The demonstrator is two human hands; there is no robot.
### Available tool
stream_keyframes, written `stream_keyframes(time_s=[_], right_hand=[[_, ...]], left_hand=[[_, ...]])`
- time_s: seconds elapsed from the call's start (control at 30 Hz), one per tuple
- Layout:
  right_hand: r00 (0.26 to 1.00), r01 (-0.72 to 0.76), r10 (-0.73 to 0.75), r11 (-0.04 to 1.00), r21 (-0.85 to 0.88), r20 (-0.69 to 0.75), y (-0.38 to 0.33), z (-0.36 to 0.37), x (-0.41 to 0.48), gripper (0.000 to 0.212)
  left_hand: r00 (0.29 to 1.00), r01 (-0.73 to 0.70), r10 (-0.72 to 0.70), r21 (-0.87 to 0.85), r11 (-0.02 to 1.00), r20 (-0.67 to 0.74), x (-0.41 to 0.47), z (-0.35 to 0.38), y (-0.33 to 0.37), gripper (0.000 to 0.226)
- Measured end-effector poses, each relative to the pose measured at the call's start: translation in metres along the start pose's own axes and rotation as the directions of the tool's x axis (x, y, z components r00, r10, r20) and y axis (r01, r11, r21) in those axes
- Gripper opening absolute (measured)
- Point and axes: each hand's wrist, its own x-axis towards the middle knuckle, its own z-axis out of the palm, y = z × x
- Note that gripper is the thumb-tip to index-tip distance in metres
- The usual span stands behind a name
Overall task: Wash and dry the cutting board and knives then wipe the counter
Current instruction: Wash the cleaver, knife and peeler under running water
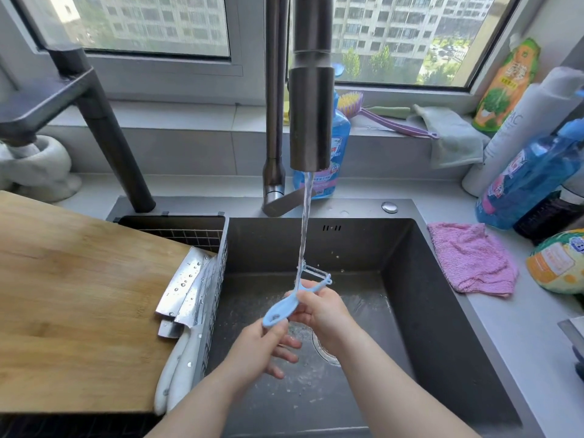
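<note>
step: rinse | left hand pinches peeler handle end | right hand grips its neck, tilting blade into faucet stream over sink | knives wet, laid on cutting board edge, likely draining

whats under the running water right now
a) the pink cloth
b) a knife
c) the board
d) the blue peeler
d: the stream lands on the peeler, which the left hand and right hand hold over the sink; the knives lie at the edge of the board, and the cloth sits off to the right.
</note>
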Motion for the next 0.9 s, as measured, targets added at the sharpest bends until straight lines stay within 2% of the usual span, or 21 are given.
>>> stream_keyframes(time_s=[0.13, 0.23, 0.4, 0.47, 0.57, 0.73, 0.83, 0.9], right_hand=[[1.0, -0.006, 0.006, 1.0, 0.005, -0.022, -0.002, -0.002, 0.0, 0.023], [0.999, -0.028, 0.028, 1.0, 0.009, -0.034, 0.001, 0.0, 0.0, 0.021], [0.948, -0.144, 0.176, 0.98, 0.136, -0.266, 0.0, 0.009, 0.007, 0.037], [0.96, -0.13, 0.162, 0.98, 0.149, -0.23, -0.003, 0.013, 0.007, 0.031], [0.996, -0.051, 0.057, 0.995, 0.085, -0.073, -0.002, 0.013, 0.004, 0.016], [0.99, -0.062, 0.075, 0.992, 0.109, -0.123, 0.0, 0.012, 0.007, 0.032], [0.999, -0.053, 0.053, 0.991, 0.125, 0.008, 0.001, 0.009, 0.005, 0.025], [0.997, -0.043, 0.038, 0.996, 0.082, 0.073, 0.001, 0.004, 0.003, 0.029]], left_hand=[[0.998, 0.04, -0.043, -0.096, 0.995, -0.037, 0.001, -0.002, 0.008, 0.022], [0.998, 0.034, -0.035, -0.015, 0.999, -0.055, 0.0, -0.009, 0.009, 0.018], [0.997, -0.006, 0.011, 0.067, 0.998, -0.08, -0.002, -0.001, 0.009, 0.02], [0.993, -0.013, 0.02, 0.061, 0.998, -0.119, -0.001, 0.002, 0.009, 0.023], [0.985, -0.027, 0.036, 0.055, 0.998, -0.171, 0.003, -0.002, 0.01, 0.026], [0.982, -0.041, 0.049, 0.047, 0.998, -0.185, 0.004, 0.0, 0.009, 0.031], [0.971, -0.045, 0.05, 0.027, 0.999, -0.236, 0.007, -0.004, 0.007, 0.027], [0.97, -0.042, 0.049, 0.033, 0.999, -0.237, 0.009, -0.006, 0.008, 0.025]])
